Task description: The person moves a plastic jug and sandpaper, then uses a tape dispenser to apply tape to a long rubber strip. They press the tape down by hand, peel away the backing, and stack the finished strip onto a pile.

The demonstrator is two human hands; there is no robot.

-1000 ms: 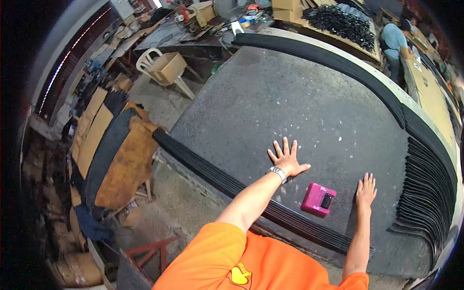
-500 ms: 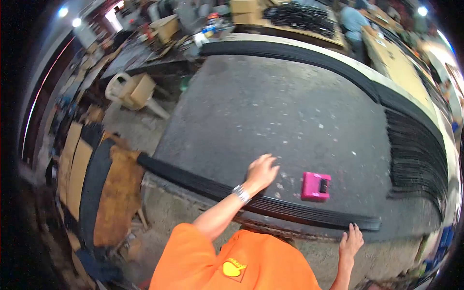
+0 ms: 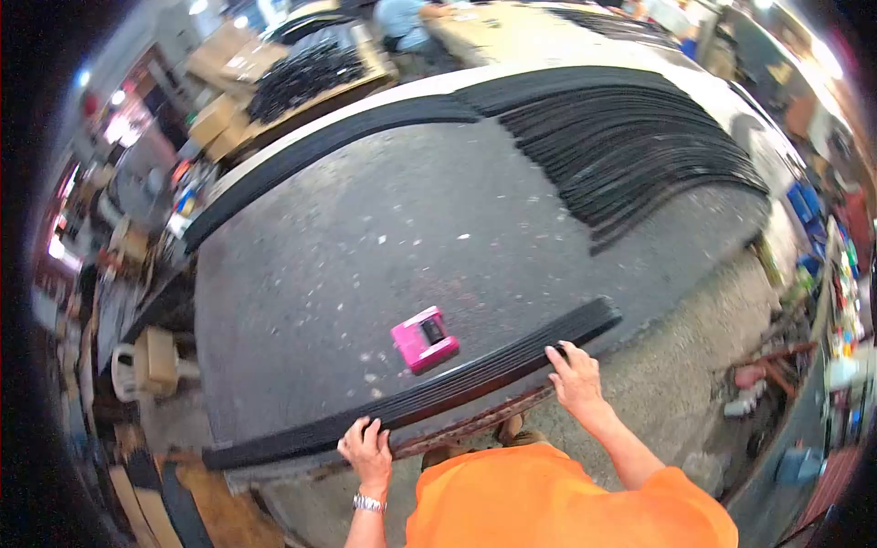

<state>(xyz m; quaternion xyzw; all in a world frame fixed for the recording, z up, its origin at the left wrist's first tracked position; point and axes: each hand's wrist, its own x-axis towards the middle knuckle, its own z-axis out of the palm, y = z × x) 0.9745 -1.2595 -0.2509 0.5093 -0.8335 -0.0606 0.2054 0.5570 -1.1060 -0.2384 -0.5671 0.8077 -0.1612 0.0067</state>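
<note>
Both hands have dropped to the table's near edge: left hand (image 3: 367, 447) and right hand (image 3: 575, 374) grasp the black strip bundle (image 3: 429, 393) at lower centre; the pink device (image 3: 424, 339) lies just beyond, open tabletop (image 3: 365, 237) above.

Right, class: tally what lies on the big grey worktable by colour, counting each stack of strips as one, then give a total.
Pink: 1, the small pink device.
Black: 3, the near stack of strips under both hands, the fanned stack, the far-edge stack.
Total: 4.
</note>
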